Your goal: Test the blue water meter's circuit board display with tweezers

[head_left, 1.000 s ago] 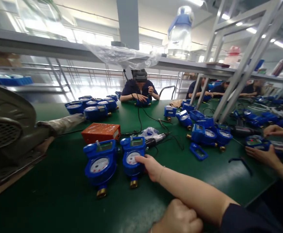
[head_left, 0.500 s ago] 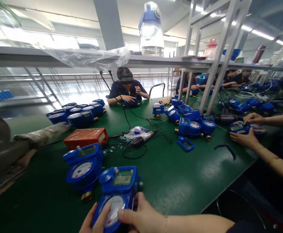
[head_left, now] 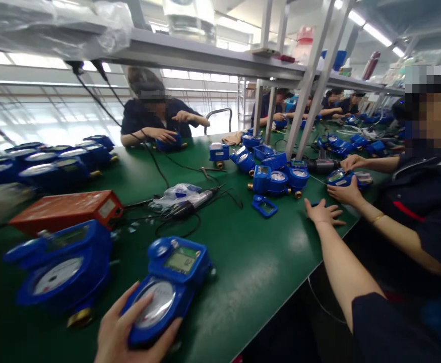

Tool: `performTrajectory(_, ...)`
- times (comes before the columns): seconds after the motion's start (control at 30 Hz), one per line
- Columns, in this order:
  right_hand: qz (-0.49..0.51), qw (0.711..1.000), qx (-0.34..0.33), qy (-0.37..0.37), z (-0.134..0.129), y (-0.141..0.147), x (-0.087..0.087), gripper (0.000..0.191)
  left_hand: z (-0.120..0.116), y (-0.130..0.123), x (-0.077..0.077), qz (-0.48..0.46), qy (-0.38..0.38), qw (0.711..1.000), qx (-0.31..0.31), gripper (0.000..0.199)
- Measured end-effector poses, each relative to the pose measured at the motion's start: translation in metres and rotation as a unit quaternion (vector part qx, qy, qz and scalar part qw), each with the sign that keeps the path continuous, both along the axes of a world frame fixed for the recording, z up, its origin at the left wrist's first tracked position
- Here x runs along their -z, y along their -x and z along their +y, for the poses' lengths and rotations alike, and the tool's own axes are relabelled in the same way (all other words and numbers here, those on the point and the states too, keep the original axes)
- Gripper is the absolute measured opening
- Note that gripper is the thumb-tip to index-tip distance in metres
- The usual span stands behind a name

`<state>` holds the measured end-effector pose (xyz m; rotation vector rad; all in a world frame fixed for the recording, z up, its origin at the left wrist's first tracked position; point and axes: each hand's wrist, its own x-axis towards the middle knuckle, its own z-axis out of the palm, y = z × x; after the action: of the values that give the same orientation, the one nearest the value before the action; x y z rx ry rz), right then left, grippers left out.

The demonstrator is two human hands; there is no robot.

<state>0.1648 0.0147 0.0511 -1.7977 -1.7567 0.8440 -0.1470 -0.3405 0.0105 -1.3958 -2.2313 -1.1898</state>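
My left hand (head_left: 129, 327) grips the lower round part of a blue water meter (head_left: 193, 290), fingers and thumb around its dial. The meter's small screen faces up on the green table. Stretched out to the right, my right hand (head_left: 323, 214) has its fingers spread and holds nothing. It hovers over or touches the table where a dark-handled hand tool lay, which is now almost wholly hidden. Left of the held meter stands another blue water meter (head_left: 63, 267) with a brass fitting, blurred by motion.
An orange box (head_left: 65, 209) stands at left, near a corded screwdriver-like tool (head_left: 192, 201). Several meters are grouped behind it. A loose blue frame (head_left: 264, 206) lies before more meters (head_left: 276, 181). At right, a co-worker's hands (head_left: 347, 189) hold a meter. Shelf posts (head_left: 311, 91) rise behind.
My right hand has left the meter and moved far right, fingers spreading over the dark hand tool. My left hand stays on the meter. The view has shifted to the right.
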Motion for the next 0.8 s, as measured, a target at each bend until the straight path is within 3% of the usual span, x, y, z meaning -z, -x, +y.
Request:
performTrajectory(0.13,-0.069,0.997,-0.021,-0.020,0.011,-0.007,0.022,0.036,0.013,-0.009,-0.018,-0.013,0.028,0.996,0.086,0.052)
performTrajectory(0.27,-0.092,0.991,-0.078,-0.051,0.012,-0.023,0.048,0.036,0.016,-0.006,-0.022,-0.058,0.053,0.992,0.097,0.052)
performTrajectory(0.4,-0.042,0.985,-0.149,-0.080,-0.026,-0.039,0.074,0.036,0.010,-0.017,-0.029,-0.043,0.068,0.994,0.078,0.062)
performTrajectory(0.47,0.011,0.982,-0.172,-0.076,-0.062,-0.035,0.078,0.043,0.004,-0.038,-0.031,0.021,0.030,0.999,0.007,0.072)
performTrajectory(0.53,0.125,0.975,-0.181,-0.012,-0.102,-0.021,0.072,0.052,0.000,-0.070,-0.029,0.040,-0.040,0.996,-0.064,0.065)
performTrajectory(0.57,0.265,0.947,-0.164,0.082,-0.121,-0.011,0.065,0.056,0.002,-0.088,-0.026,-0.023,-0.082,0.994,-0.067,0.054)
performTrajectory(0.6,0.382,0.890,-0.157,0.194,-0.138,0.000,0.057,0.058,0.006,-0.104,-0.023,-0.149,-0.093,0.984,-0.014,0.041)
performTrajectory(0.63,0.456,0.827,-0.151,0.291,-0.152,0.011,0.048,0.058,0.013,-0.119,-0.019,-0.345,-0.065,0.934,0.068,0.034)
performTrajectory(0.67,0.504,0.768,-0.144,0.368,-0.163,0.021,0.039,0.058,0.023,-0.130,-0.015,-0.542,-0.052,0.834,0.085,0.042)
performTrajectory(0.73,0.552,0.682,-0.146,0.457,-0.175,0.037,0.026,0.059,0.049,-0.142,-0.008,-0.661,-0.065,0.743,0.082,0.047)
performTrajectory(0.8,0.574,0.642,-0.170,0.480,-0.178,0.045,0.021,0.057,0.076,-0.142,-0.004,-0.711,-0.108,0.690,0.082,0.041)
